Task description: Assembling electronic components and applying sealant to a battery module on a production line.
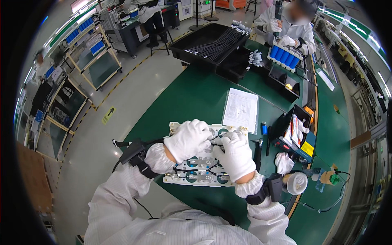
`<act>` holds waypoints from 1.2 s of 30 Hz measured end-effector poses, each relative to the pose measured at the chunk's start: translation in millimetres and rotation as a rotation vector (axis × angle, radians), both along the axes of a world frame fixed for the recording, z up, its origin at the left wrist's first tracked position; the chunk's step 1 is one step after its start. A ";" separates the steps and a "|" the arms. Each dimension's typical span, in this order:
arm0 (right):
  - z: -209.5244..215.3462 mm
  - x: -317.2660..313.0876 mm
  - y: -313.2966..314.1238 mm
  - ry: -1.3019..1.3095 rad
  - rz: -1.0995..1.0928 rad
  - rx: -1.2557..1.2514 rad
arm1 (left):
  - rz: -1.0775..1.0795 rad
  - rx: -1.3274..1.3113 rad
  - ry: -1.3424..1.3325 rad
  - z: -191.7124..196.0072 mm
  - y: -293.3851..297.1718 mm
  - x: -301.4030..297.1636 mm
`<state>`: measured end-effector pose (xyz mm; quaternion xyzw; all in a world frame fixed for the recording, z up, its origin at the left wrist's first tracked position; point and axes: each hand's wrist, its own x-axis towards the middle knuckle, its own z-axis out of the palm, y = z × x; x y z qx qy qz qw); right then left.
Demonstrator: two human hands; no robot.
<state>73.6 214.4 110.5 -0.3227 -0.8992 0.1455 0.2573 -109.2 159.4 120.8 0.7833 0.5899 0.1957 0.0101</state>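
A white battery module frame [173,179] lies flat on the green bench in front of me. Silvery metal connector plates [201,162], dark round openings and thin black wires show across its top. My left hand [188,141], in a white glove, is closed over the far left part of the module. My right hand [234,155], also gloved, bends down over the far right part with its fingers pinched. Between the two sets of fingertips runs a short black wire [215,137], and both hands appear to grip it. The fingertips partly hide it.
A printed sheet [241,108] lies beyond the module. Right of it are a blue cylinder [264,128], a black-handled tool [258,153] and a box of supplies [296,134]. A large black tray [210,43] holds cables. Across the bench a co-worker handles a blue-celled module [284,57].
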 end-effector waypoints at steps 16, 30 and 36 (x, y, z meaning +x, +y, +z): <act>-14.2 -10.3 20.4 0.023 0.173 -0.008 | -0.142 -0.058 0.160 -8.3 18.3 -1.3; 9.0 12.9 15.0 -0.094 0.180 -0.236 | 0.115 -0.019 -0.283 11.4 -3.1 -12.1; -1.7 56.0 7.5 0.203 -0.023 -0.070 | 0.507 -0.071 -0.173 5.9 -83.6 -83.2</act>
